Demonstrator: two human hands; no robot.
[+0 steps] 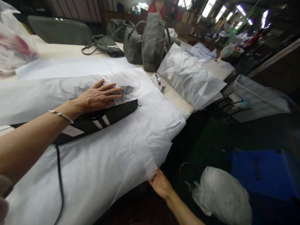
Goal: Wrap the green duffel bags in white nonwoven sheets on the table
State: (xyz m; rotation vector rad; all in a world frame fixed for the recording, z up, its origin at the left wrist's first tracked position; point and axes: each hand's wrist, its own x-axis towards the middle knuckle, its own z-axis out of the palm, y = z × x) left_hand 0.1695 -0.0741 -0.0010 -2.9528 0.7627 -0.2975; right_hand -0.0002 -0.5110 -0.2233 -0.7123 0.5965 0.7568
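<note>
A dark green bag with two white stripes and a white label lies on its side on white paper sheets. A thin sheet of white wrapping paper covers the bag's far side. My left hand rests flat on that covering paper, its fingers spread. Down at the table's near edge, my right hand pinches the corner of the lower white paper between thumb and fingers. A black strap trails from the bag across the paper toward me.
Several green bags stand at the back of the table. Paper-covered goods overhang the right side. A white crate, a blue box and a stuffed whitish sack are down at the right. A person in red is behind.
</note>
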